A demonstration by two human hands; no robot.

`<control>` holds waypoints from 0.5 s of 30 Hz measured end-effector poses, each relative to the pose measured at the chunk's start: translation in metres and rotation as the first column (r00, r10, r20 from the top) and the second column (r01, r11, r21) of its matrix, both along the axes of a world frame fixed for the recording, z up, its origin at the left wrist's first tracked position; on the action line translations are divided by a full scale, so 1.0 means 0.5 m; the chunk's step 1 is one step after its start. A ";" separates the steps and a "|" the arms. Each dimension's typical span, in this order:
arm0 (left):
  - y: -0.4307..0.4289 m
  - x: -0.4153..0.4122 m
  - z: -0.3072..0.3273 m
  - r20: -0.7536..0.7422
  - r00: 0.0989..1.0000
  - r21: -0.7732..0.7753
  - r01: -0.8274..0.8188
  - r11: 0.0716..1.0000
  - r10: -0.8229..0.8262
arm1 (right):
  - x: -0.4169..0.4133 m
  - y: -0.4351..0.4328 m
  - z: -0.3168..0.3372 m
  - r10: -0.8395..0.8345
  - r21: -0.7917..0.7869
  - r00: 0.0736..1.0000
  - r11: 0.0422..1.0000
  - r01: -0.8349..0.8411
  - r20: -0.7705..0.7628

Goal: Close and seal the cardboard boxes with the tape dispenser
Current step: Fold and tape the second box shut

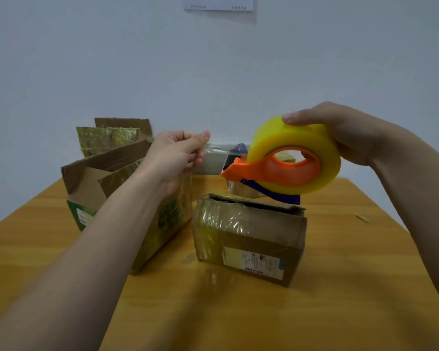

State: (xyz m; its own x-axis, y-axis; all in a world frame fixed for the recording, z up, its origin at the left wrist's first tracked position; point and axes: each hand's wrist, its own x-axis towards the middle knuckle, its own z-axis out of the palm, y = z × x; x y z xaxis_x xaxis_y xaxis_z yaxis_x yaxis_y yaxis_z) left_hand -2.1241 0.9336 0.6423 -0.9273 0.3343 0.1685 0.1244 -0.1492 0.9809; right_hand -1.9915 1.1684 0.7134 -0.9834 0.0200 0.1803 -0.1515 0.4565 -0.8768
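While a strip of clear tape (221, 152) hangs stretched in mid-air between the two hands, no fresh tape appears to have reached any carton.

Right hand (340, 133): the grip is closed over the top of the yellow tape roll (289, 138). It carries the orange tape dispenser (279, 171) close above the far edge of the small box (249, 239). Whether the dispenser touches the box cannot be told.

Left hand (178, 153): the grip is narrow, thumb and fingers pinching the free end of the strip. It is held up beside the raised flaps of the large box (167, 219).

Small box: stands mid-worktop (352, 287) with its top flaps folded down, though the right corner gapes a little. Wrinkled tape on its left end and a label on its front look like old wrapping. The top seam looks unsealed.

Large box: stands to the left, just beside the small one. Its flaps stand up and it is wide open.

Third carton (241, 190): part-hidden behind the dispenser, so its state cannot be told.

Judgement: early stage. The tape is drawn and ready, but sealing has not begun. Left to do:
- lay the strip over the small box's seam, press it down and cut it
- fold down the large box's flaps and tape them
- check the hidden carton
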 end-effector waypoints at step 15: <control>-0.011 -0.014 -0.051 0.050 0.996 -0.038 0.071 0.997 -0.069 | 0.031 0.007 0.007 -0.090 0.033 0.971 0.996 0.085 0.221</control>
